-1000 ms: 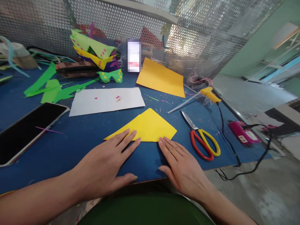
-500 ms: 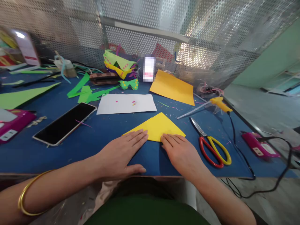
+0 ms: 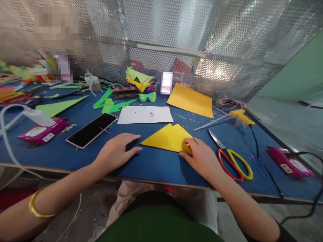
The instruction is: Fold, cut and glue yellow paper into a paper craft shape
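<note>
A folded yellow paper (image 3: pixel 161 137) lies on the blue table in front of me, its left end a sharp point. My right hand (image 3: pixel 199 153) pinches the paper's right corner, which curls up between thumb and fingers. Just left of the paper's pointed end is my left hand (image 3: pixel 118 148), apart from it, with thumb and fingers spread and nothing between them. Scissors (image 3: pixel 229 158) with one red and one yellow handle lie to the right of my right hand. Behind the yellow paper is a white sheet (image 3: pixel 146 116) with a few tiny coloured bits on it.
A black-screened phone (image 3: pixel 92 130) lies at left, near a magenta power strip (image 3: pixel 45 131). Orange card (image 3: pixel 193 101), a yellow glue gun (image 3: pixel 242 116) and green paper scraps (image 3: pixel 108 104) lie farther back. Paper masks (image 3: pixel 140 80) stand near the mesh. Another magenta strip (image 3: pixel 290 163) is at right.
My left hand has lifted off the paper and moved left. My right hand has gone from lying flat to pinching the paper's right corner, now curled up. The view has shifted left.
</note>
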`<action>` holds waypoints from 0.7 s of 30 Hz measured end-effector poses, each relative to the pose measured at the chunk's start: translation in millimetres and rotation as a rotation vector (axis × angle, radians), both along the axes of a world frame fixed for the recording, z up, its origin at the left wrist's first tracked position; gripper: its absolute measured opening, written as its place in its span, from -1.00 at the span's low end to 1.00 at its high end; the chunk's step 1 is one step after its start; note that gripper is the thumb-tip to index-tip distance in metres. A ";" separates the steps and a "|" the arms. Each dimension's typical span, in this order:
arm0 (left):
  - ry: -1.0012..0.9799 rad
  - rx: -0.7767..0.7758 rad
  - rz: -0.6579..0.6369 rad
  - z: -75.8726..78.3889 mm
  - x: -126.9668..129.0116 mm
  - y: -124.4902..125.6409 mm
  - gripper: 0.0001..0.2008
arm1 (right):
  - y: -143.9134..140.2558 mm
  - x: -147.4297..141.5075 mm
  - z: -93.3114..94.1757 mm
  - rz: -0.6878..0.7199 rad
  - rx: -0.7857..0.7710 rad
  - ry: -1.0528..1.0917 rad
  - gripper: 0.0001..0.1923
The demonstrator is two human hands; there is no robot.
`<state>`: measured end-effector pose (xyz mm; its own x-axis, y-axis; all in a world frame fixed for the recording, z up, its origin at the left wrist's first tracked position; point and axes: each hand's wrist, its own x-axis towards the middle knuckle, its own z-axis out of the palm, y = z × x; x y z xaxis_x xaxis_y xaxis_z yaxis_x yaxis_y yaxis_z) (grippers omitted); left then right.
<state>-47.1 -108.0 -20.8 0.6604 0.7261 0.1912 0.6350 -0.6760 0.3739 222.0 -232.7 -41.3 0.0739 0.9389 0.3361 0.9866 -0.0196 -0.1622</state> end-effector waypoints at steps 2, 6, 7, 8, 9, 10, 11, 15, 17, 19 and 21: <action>-0.093 -0.090 0.016 0.5 9.1 2.0 -0.66 | 1.8 2.4 -1.8 -0.025 -0.023 0.120 -0.76; -0.184 -0.187 0.036 5.5 26.5 6.2 -0.84 | 1.3 3.5 7.7 0.011 0.022 0.262 -0.84; -0.234 -0.192 0.055 8.7 30.5 7.6 -0.85 | 0.9 3.5 12.7 0.024 0.087 0.272 -0.81; -0.323 -0.197 0.093 12.9 34.7 9.1 -0.84 | 0.9 3.6 18.4 0.030 0.167 0.273 -0.81; -0.449 -0.220 0.141 18.1 39.1 10.5 -0.80 | 1.6 3.6 24.2 0.027 0.246 0.264 -0.82; -0.598 -0.272 0.189 24.2 43.8 11.5 -0.73 | 3.0 3.5 29.9 0.021 0.316 0.238 -0.83; -0.753 -0.368 0.221 31.0 49.0 12.3 -0.66 | 5.4 3.2 35.2 0.015 0.377 0.191 -0.83; -1.014 -1.082 0.036 56.8 74.1 14.2 -0.50 | 22.5 -0.7 47.3 0.056 0.495 -0.145 -0.78; -1.069 -1.201 0.009 62.7 87.4 18.1 -0.61 | 32.1 -2.6 48.3 0.094 0.483 -0.277 -0.73; -1.103 -1.143 0.153 61.6 99.0 25.0 -0.77 | 40.4 -2.2 48.0 0.175 0.405 -0.308 -0.76; -1.115 -1.077 0.242 54.9 107.0 32.8 -0.80 | 47.4 1.6 47.7 0.269 0.344 -0.239 -0.78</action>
<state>59.9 -75.3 34.1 0.3971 0.9012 -0.1736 -0.2302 0.2810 0.9317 223.6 -185.3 6.4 -0.2724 0.7459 0.6078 0.9597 0.2558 0.1163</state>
